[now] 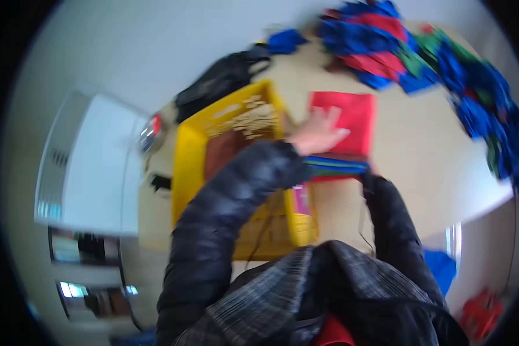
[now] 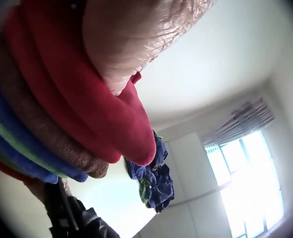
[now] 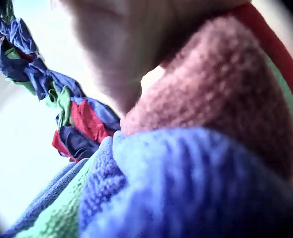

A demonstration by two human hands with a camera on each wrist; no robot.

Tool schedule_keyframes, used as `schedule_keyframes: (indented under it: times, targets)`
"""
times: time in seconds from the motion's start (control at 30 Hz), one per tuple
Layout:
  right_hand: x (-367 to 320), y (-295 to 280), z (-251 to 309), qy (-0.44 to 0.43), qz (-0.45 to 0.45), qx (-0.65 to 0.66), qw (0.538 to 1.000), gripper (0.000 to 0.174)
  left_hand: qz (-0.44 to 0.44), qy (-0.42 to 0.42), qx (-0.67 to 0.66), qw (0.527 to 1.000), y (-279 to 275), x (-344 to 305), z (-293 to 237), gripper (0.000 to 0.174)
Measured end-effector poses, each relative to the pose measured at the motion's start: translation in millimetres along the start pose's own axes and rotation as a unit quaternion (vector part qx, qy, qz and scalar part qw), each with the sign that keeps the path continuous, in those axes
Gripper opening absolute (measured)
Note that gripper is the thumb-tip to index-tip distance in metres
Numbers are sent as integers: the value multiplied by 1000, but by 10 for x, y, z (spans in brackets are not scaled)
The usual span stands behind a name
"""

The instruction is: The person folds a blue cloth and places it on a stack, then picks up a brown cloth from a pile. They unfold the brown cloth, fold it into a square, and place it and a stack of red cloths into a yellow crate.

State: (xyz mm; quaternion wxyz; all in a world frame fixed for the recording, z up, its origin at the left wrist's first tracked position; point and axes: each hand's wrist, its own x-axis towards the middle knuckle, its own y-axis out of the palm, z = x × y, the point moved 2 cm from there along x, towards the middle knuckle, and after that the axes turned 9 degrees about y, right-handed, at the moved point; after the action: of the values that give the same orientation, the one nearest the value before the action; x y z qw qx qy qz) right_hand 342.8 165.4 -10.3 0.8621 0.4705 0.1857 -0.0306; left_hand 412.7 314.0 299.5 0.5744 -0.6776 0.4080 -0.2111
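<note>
A stack of folded cloths [image 1: 352, 127] lies between both hands, with red on top and brown, blue and green folds along the near edge. My left hand [image 1: 323, 134] rests on the red top cloth, fingers spread and fairly straight. In the left wrist view, that hand [image 2: 131, 37] lies over the red cloth [image 2: 82, 104]. My right hand [image 1: 376, 169] is at the near right corner of the stack, mostly hidden in the head view. Close up in the right wrist view, the right hand [image 3: 112, 49] holds the stack's side, a digit against the brown cloth [image 3: 211, 84].
Left of the stack stands a yellow crate [image 1: 184, 167] with brown cloth and pale patches inside. A black bag [image 1: 219, 81] lies behind it. A long heap of crumpled blue, red and green cloths [image 1: 380, 40] curves along the table's [image 1: 415, 150] far right edge.
</note>
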Motion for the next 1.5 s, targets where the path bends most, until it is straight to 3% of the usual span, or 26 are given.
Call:
schedule_keyframes:
  times: [0.03, 0.07, 0.13, 0.23, 0.4, 0.43, 0.5, 0.53, 0.57, 0.6, 0.67, 0.7, 0.77, 0.8, 0.83, 0.87, 0.9, 0.97, 1.0, 1.03, 1.1, 1.27, 1.5]
  targets:
    - [229, -432, -45, -23, 46, 0, 999, 45, -15, 11, 8, 1000, -17, -23, -16, 80]
    - [-284, 55, 168, -43, -57, -92, 993, 46, -46, 14, 21, 999, -51, -74, -56, 80]
    - [-248, 872, 230, -44, -11, -128, 991, 46, -96, 38, 15, 995, -236, -238, -174, 79]
    - [-496, 979, 511, -54, 62, -181, 980, 46, -207, 99, 14, 973, -684, -709, -377, 77]
    - [-675, 749, 1282, -72, 176, -266, 945, 47, -477, 176, 42, 860, -1201, -1507, -378, 76]
    - [-1025, 621, 1164, -72, 182, -280, 940, 47, -524, 180, 72, 830, -1304, -1687, -384, 76]
    - [-2409, 166, 858, -86, 138, -303, 939, 47, -570, 179, 53, 800, -1479, -1956, -219, 71]
    - [-2722, 933, 593, -99, 95, -308, 942, 47, -590, 199, 100, 776, -1586, -2063, -88, 68]
    - [-2581, 1819, 401, -105, 51, -314, 942, 47, -610, 212, 142, 750, -1548, -2196, 93, 66]
    - [-2603, 2200, 333, -106, 20, -319, 942, 48, -606, 200, 100, 764, -1582, -2515, 105, 64]
    - [-1537, 3142, 853, -99, -18, -327, 940, 48, -594, 188, 48, 781, -1710, -3001, 245, 62]
    - [-1557, 3448, 523, -100, -26, -333, 937, 48, -593, 193, 39, 781, -1742, -3086, 440, 60]
    - [-1111, 4309, 551, -106, -30, -346, 932, 48, -522, 203, 325, 762, -1834, -3283, 932, 63]
    - [-1223, 4628, 329, -109, -28, -351, 929, 48, -522, 209, 319, 763, -1812, -3349, 907, 63]
    - [-1354, 4765, 270, -112, -27, -359, 926, 48, -542, 153, 161, 811, -1747, -3466, 924, 61]
    - [-1067, 4687, 137, -71, 39, -330, 941, 59, -548, 94, 2, 831, -1624, -3521, 1038, 61]
    - [-698, 4503, -29, -27, 108, -300, 948, 70, -552, 96, 2, 828, -1519, -3530, 1131, 61]
    - [146, 4067, -204, 78, 183, -207, 958, 70, -548, 41, 54, 834, -1221, -3499, 1368, 63]
    - [340, 3947, -297, 89, 191, -207, 955, 69, -567, 65, 68, 818, -1114, -3433, 1508, 61]
    - [313, 3947, -337, -83, 184, -280, 938, 63, -573, 64, 73, 814, -1035, -3390, 1597, 61]
    - [6, 4112, -549, -62, 88, -228, 968, 55, -557, 52, 81, 825, -836, -3283, 1712, 61]
    - [487, 3769, -634, -57, 61, -162, 983, 50, -463, 8, 18, 886, -491, -2882, 1979, 59]
    - [1157, 3098, -759, -39, 22, -97, 994, 45, -452, 17, 41, 891, -191, -2319, 2378, 61]
